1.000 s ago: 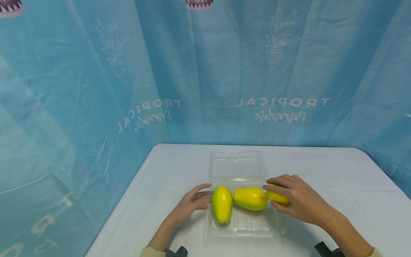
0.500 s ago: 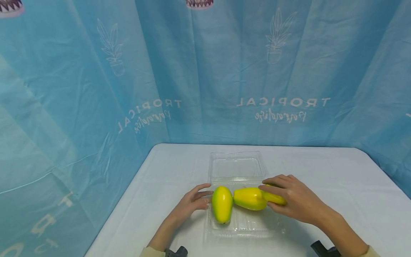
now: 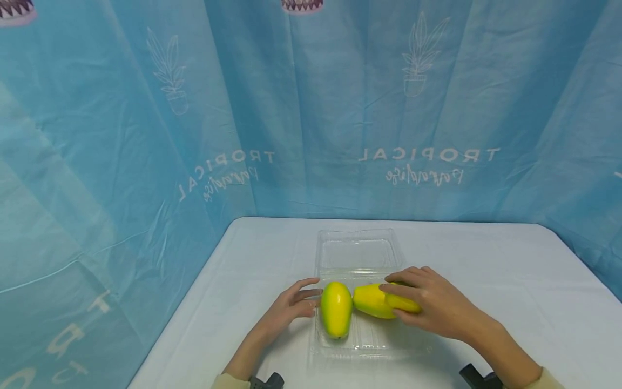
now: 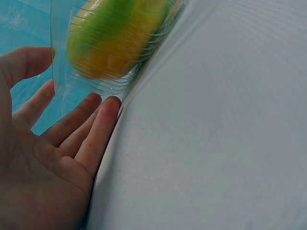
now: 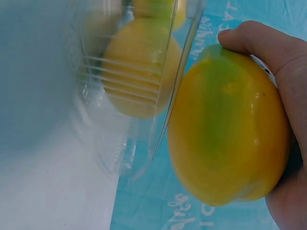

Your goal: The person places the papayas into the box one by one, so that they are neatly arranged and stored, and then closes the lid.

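Observation:
My right hand (image 3: 439, 302) grips a yellow-green papaya (image 5: 228, 129), thumb and fingers around its sides. In the head view this papaya overlaps the right end of a second papaya (image 3: 371, 300), which lies crosswise in an open clear plastic clamshell box (image 3: 364, 346). A third papaya (image 3: 336, 309) lies lengthwise along the box's left side. My left hand (image 3: 289, 308) stays at that side with its fingers spread. In the left wrist view its thumb touches the clear rim, and other fingertips (image 4: 111, 103) are right at the ribbed wall.
The clamshell's lid (image 3: 359, 254) is folded back flat, away from me. A white cloth covers the table (image 3: 510, 281). Blue printed curtains (image 3: 330, 119) hang behind it and at the left.
My right hand has moved left with its papaya, from beside the box to over the crosswise papaya's right end. The left hand and the other two papayas have stayed put.

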### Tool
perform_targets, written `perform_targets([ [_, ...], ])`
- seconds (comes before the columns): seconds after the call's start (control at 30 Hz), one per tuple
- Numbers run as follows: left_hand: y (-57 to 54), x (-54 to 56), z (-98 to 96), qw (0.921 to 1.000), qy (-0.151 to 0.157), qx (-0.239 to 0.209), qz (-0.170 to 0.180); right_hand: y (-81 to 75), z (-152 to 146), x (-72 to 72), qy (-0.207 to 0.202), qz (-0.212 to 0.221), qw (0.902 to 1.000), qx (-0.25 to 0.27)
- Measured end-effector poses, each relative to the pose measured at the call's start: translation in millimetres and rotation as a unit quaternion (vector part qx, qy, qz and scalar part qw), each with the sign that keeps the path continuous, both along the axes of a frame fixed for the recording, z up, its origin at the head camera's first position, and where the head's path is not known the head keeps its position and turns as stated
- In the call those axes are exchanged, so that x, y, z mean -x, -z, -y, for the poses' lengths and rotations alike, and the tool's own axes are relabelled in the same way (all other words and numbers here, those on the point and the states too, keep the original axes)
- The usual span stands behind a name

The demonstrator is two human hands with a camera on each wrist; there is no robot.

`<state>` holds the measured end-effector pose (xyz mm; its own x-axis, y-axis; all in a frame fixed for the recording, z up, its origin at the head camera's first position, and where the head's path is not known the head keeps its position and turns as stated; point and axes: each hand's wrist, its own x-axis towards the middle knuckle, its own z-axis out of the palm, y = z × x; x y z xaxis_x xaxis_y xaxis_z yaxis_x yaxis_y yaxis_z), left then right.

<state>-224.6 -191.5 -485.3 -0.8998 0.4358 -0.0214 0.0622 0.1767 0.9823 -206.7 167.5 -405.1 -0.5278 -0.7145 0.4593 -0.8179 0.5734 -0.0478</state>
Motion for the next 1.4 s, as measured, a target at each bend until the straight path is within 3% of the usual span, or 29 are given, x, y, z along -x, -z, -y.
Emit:
perform_targets([
  [0.73, 0.3, -0.1, 0.2, 1.0000, -0.001, -0.003, 0.001, 3.8, 24, -2.5, -0.027, 0.003, 0.9996, -0.003],
  [1.4, -1.8, -0.3, -1.3, 1.0000, -0.001, -0.006, 0.003, 20.8, 43, -6.0, -0.048, 0.022, 0.9984, -0.018],
])
